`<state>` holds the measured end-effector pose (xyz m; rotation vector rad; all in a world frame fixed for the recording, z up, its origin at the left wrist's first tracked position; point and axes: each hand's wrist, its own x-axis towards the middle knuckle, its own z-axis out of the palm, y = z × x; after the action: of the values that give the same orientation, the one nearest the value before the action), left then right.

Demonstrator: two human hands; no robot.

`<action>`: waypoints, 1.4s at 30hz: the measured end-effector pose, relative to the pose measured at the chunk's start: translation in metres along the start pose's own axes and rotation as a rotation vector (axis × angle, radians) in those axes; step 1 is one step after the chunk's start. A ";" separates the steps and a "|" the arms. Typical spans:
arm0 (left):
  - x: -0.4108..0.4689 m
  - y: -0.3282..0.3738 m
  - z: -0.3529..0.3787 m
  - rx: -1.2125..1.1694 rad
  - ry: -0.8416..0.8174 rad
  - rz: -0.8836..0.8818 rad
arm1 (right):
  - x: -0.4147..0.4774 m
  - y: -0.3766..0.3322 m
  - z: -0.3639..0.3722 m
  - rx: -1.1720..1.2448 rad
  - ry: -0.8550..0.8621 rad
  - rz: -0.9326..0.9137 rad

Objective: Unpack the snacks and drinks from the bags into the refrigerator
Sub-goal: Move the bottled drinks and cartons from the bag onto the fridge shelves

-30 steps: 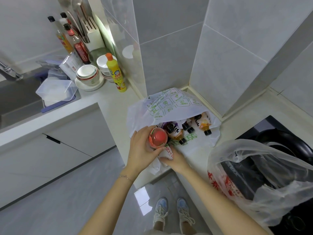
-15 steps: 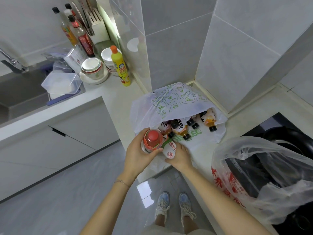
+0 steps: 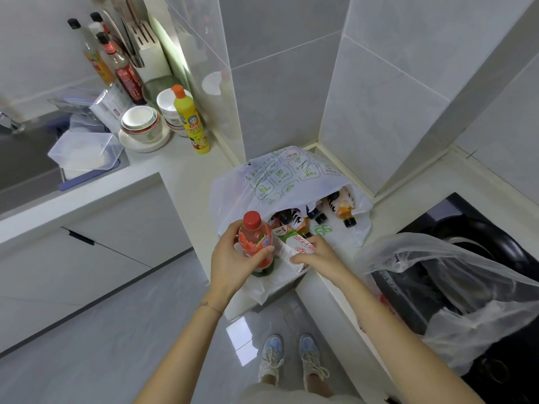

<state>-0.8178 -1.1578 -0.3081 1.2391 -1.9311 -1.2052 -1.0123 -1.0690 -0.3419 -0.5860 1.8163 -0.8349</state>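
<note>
Currently, centre of frame: left hand (image 3: 233,258) grips a clear plastic drink bottle with a red cap and a red fruit label (image 3: 256,243). The fingers wrap round its far side and the thumb crosses the label on the near side, so the grip is full and closed on the bottle. The left forearm comes up from the bottom edge, wrist straight. The bottle stands nearly upright, cap leaning toward the top of the frame, its base over the flattened mouth of the white plastic bag with green print (image 3: 288,179). Cannot tell whether the base rests on the bag or is held clear of it.

The right hand (image 3: 318,255), just right of centre, holds a white drink carton with red characters and a green top (image 3: 296,247). Its fingers curl over the carton's upper face, thumb against the near edge. The carton is tilted and touches the bottle's right side.

The bag lies on the white countertop (image 3: 186,170), in the tiled corner. Several orange drink bottles with black caps (image 3: 342,209) lie inside its open mouth.

Right of frame: a clear plastic bag (image 3: 437,272) slumps over a black cooktop (image 3: 472,217). Upper left: a yellow squeeze bottle with an orange cap (image 3: 191,121) stands beside stacked white bowls (image 3: 140,121).
</note>
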 end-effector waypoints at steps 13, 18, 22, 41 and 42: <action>-0.005 -0.013 0.035 -0.036 -0.122 -0.010 | -0.015 0.024 -0.016 0.411 -0.020 0.044; -0.001 -0.010 0.033 -0.017 -0.201 0.053 | -0.015 0.032 -0.014 0.595 -0.105 0.037; 0.001 -0.014 0.033 -0.031 -0.230 0.072 | -0.015 0.031 -0.012 0.563 -0.182 -0.022; -0.001 -0.040 0.049 -0.113 -0.215 0.021 | -0.031 0.013 0.000 0.541 0.135 -0.104; -0.002 -0.039 0.049 -0.101 -0.213 0.028 | -0.033 0.011 0.001 0.517 0.148 -0.135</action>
<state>-0.8402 -1.1437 -0.3647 1.0646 -2.0015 -1.4517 -0.9988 -1.0382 -0.3310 -0.3175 1.6092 -1.4118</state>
